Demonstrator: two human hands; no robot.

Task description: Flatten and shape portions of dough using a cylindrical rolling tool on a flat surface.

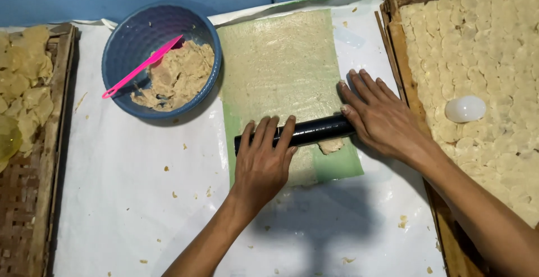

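Note:
A black cylindrical roller (314,130) lies across a green plastic sheet (337,165) covered with a thin layer of beige dough (281,58). My left hand (263,162) presses flat on the roller's left part, fingers spread and pointing away from me. My right hand (377,113) rests flat on the roller's right end, fingers spread over the sheet's edge. A small lump of dough (330,145) sticks out just below the roller.
A blue bowl (126,47) at the back left holds beige dough and a pink spatula (140,67). Woven trays flank the white paper (123,187): the right tray (401,58) carries several round dough discs and a white bulb-like object (465,108); the left tray (33,198) holds dried pieces.

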